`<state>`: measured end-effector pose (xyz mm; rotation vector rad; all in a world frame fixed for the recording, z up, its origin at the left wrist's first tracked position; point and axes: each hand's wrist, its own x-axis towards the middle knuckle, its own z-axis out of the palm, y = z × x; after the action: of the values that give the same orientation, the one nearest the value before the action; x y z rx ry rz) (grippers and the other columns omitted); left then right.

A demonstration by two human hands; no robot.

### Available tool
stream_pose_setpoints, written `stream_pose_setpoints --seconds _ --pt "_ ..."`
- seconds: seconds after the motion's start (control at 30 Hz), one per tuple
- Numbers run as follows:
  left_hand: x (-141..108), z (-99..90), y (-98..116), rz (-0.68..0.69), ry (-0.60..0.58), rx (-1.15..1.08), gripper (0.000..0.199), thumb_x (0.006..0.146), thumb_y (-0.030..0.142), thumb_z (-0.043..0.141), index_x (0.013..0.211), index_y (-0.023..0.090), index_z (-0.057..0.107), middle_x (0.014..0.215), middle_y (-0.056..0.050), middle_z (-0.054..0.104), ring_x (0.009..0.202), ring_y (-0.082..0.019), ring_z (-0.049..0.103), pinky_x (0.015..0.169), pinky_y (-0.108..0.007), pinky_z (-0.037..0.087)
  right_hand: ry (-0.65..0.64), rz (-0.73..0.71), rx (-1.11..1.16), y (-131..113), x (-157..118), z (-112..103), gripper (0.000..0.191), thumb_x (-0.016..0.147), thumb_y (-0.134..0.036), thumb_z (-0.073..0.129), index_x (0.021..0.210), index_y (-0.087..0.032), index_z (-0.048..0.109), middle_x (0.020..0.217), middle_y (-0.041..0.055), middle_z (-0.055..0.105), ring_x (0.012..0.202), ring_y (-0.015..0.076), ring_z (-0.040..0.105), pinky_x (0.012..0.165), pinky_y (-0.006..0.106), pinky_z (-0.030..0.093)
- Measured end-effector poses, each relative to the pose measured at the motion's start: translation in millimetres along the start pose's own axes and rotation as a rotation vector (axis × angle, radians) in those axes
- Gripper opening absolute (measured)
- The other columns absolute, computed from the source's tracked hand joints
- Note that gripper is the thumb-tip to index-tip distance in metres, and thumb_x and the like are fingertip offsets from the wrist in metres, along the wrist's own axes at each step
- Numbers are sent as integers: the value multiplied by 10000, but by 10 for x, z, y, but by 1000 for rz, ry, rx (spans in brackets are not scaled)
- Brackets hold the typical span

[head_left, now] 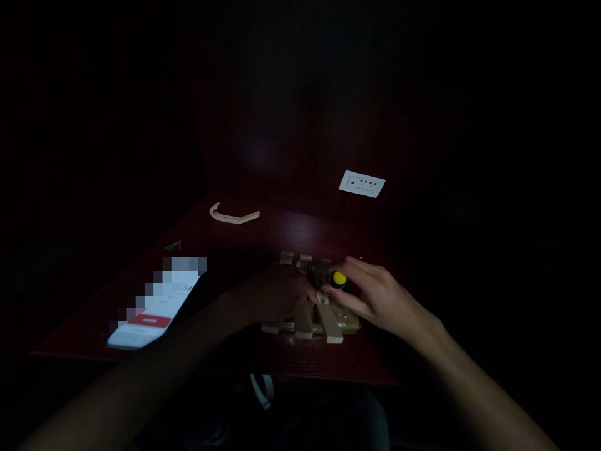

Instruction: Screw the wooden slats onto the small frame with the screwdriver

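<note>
Pale wooden pieces lie across a tan, plastic-wrapped block [346, 319] near the table's front. My left hand [284, 293] rests over the pieces, its fingers bent against them; what it grips is too dark to tell. My right hand [369, 289] is closed round a tool with a yellow and black handle [339, 279], seen end-on. The tool's far end is hidden. Just below the fingers, a wooden strip [331, 324] with a small round metal part at its top slants over the block's front edge.
A lit phone screen [162, 313] leans at the left of the dark red table [300, 235]. Thin metal pieces, perhaps screws [173, 245], lie behind it. Farther back is a hooked wooden piece [235, 218]. A white socket plate [362, 183] is on the back panel.
</note>
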<state>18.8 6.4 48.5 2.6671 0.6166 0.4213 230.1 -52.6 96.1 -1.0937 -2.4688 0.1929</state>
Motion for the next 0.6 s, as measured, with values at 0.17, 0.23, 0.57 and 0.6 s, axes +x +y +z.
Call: stream_pose_setpoints --seconds 0.17,0.23,0.57,0.6 --pt "-7 5 -9 -23 -4 -4 335 874 88 500 1008 238 768 1016 -62 761 901 -211 707 838 -334 511 -1 -2 0 1 -18 14 184 970 -342 533 1005 -175 601 901 68 638 794 173 605 733 306 499" --pt "-11 12 -20 -19 -14 -22 343 868 80 500 1005 244 768 1029 -52 761 910 -203 706 849 -330 510 29 7 4 6 -25 20 175 963 -332 547 1015 -174 601 903 67 637 789 170 607 732 301 501" --pt "-7 -2 -12 -51 -21 -44 339 877 93 500 999 250 773 1051 -39 754 936 -197 695 876 -323 504 48 -32 -35 10 -56 27 179 961 -321 547 1019 -162 605 884 64 641 768 156 616 703 280 514" --pt "-4 -7 -7 -53 -28 -50 342 879 92 495 1000 250 773 1059 -39 752 939 -196 694 879 -325 502 59 -36 -45 3 -61 22 178 961 -321 546 1015 -162 605 875 62 640 762 155 616 695 278 514"
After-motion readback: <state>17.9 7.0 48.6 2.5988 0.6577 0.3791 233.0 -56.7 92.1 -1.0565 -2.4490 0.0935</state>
